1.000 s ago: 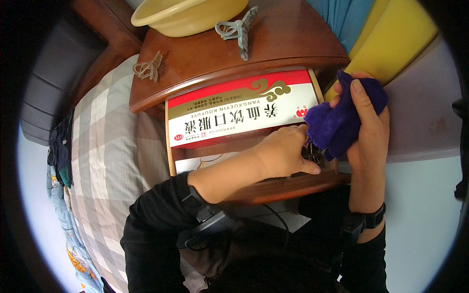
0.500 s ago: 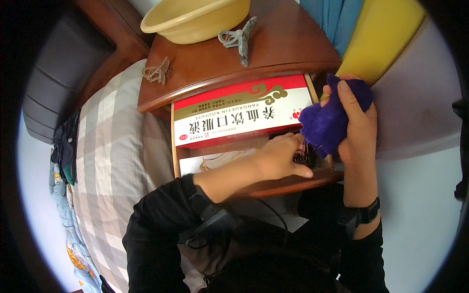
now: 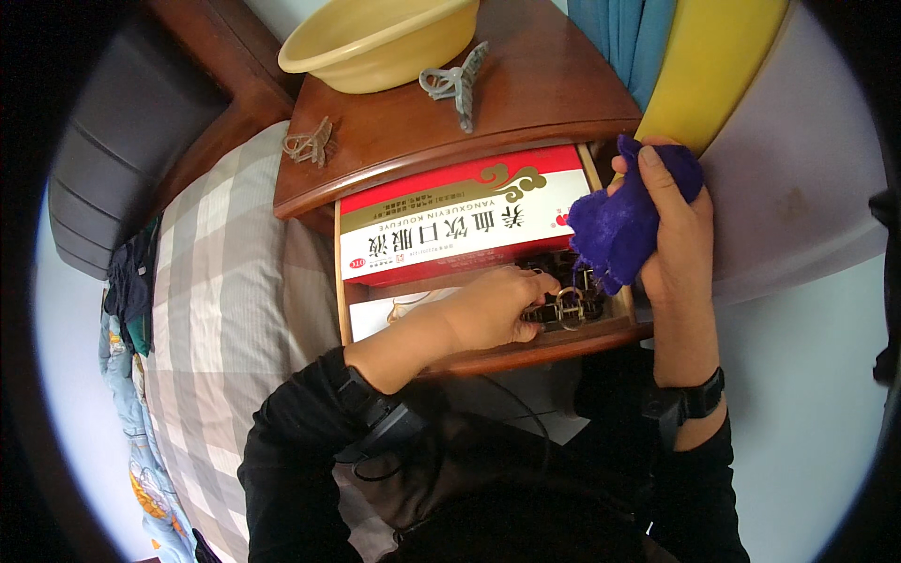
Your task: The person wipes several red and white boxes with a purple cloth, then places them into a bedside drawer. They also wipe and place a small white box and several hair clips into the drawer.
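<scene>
My right hand [image 3: 678, 244] holds a bunched purple cloth [image 3: 610, 239] beside the right edge of an open drawer [image 3: 474, 361]. Inside that drawer, my left hand [image 3: 502, 305] reaches in with its fingers curled against a cluster of dark items [image 3: 587, 305]. A metal ring [image 3: 568, 308] shows among them; their exact kind cannot be made out. Behind the left hand lies a long red, white and gold box [image 3: 460, 220]. A white flat item [image 3: 375, 314] with a brown line drawing is partly covered by my left forearm.
On the brown wooden nightstand top [image 3: 385, 127] stand a yellow basin [image 3: 375, 47], a grey claw clip [image 3: 457, 84] and a clear brownish claw clip [image 3: 308, 143]. A bed with a checked sheet [image 3: 221, 310] is at left. A yellow cushion-like thing [image 3: 713, 75] and blue curtain [image 3: 619, 42] are at right.
My left hand has drawn back to the left inside the drawer, uncovering more of the dark items and the metal ring. My right hand still holds the purple cloth, shifted slightly left.
</scene>
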